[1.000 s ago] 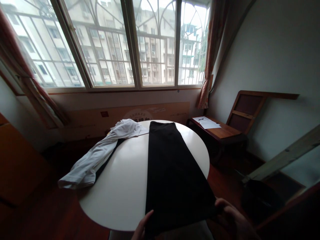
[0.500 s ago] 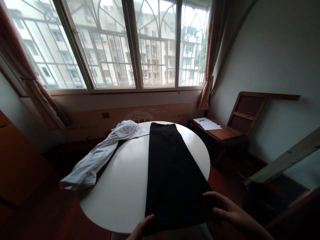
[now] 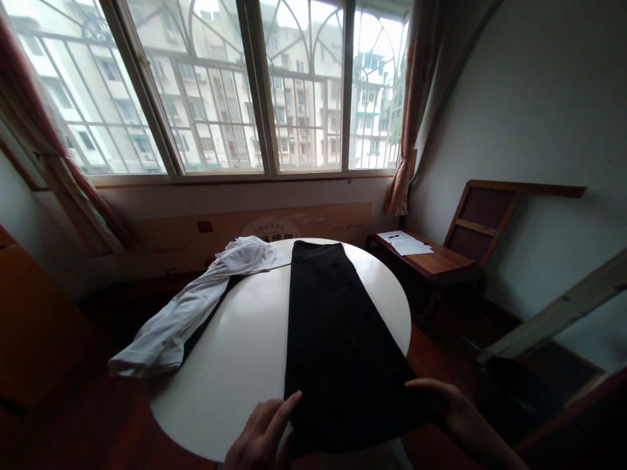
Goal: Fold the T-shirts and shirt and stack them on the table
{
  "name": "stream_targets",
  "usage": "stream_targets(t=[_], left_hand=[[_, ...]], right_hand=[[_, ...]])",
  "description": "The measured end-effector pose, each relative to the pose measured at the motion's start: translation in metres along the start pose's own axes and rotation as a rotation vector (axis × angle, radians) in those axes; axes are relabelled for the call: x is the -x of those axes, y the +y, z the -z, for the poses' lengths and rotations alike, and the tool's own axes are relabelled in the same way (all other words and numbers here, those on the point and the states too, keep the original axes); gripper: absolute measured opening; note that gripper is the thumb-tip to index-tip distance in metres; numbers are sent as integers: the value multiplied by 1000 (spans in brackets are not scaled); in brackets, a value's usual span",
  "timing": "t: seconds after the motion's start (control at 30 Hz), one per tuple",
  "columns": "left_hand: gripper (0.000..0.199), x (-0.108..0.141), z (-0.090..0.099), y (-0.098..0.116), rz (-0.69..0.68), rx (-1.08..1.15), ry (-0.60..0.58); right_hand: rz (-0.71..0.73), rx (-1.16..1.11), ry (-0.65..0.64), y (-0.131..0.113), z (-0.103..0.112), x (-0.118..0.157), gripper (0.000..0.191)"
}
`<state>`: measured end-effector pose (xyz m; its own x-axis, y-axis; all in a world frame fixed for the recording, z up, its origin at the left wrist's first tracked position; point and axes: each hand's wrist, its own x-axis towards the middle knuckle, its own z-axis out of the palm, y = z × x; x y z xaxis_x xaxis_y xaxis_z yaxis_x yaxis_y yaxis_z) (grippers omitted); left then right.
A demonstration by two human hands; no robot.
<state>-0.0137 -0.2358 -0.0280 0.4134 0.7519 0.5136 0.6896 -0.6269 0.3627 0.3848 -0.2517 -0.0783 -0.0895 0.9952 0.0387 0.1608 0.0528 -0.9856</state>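
Black, long strip of smooth cloth (image 3: 337, 339) lies on the round, glossy white table (image 3: 235, 378), its long axis running from the near side toward the wide barred window (image 3: 267, 98). Its near end sits between both hands: the left hand (image 3: 262, 431) pinches one edge, the right hand (image 3: 458, 411) grips the opposite corner.

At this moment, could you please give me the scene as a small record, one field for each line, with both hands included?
Main cloth: black garment, lying lengthwise over the table
Left hand: fingertip at the garment's near left edge; grip unclear
Right hand: at its near right corner; grip partly hidden
Table: round white table
Other clothing: white garment, left side, partly hanging over the edge
Right background: papers on a low wooden table
Light: window ahead
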Motion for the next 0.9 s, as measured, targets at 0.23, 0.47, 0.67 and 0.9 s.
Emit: stream_targets(t=[0.23, 0.47, 0.67, 0.9], left_hand=[[71, -5, -5, -20, -98, -201, 18], [64, -13, 5, -18, -172, -135, -50], [61, -17, 32, -7, -150, -20, -24], [58, 25, 50, -12, -205, -52, -12]], right_hand=[[383, 384, 274, 33, -8, -9, 40], [570, 608, 363, 10, -15, -9, 31], [661, 648, 186, -11, -5, -11, 30], [648, 499, 123, -31, -33, 24, 25]])
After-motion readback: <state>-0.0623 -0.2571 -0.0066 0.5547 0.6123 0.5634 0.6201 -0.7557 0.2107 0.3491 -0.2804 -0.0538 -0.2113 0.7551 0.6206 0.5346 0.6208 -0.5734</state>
